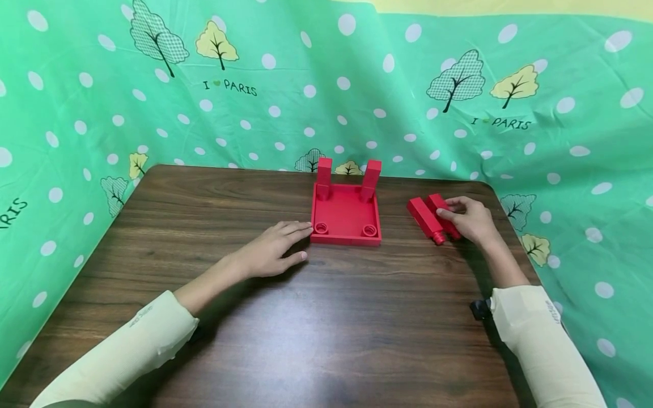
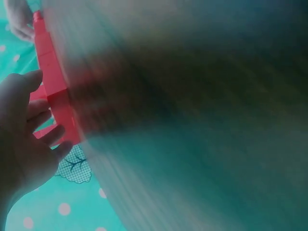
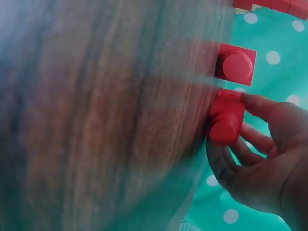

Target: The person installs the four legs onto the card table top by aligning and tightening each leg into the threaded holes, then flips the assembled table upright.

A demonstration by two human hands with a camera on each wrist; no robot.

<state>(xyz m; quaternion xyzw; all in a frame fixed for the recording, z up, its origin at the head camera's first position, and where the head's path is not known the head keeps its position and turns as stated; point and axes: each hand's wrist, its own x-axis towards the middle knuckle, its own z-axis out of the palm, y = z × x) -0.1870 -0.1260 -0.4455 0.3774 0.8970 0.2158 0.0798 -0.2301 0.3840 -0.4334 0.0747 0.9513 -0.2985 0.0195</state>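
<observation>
A red, square, rimmed toy tabletop (image 1: 347, 212) lies at the back middle of the table. Two square legs, a left one (image 1: 324, 173) and a right one (image 1: 372, 175), stand upright in its far corners; round threaded sockets (image 1: 369, 230) show in the near corners. My left hand (image 1: 275, 249) rests beside it, fingers extended, fingertips at its left edge. To the right, a loose red leg (image 1: 425, 217) with a threaded end lies on its side. Next to it, my right hand (image 1: 471, 221) pinches a second loose leg (image 3: 226, 115) between thumb and fingers.
The dark wood table (image 1: 316, 328) has rounded far corners. A green dotted cloth (image 1: 285, 96) printed with trees hangs behind it and along both sides. A black strap (image 1: 480, 309) shows at the right sleeve.
</observation>
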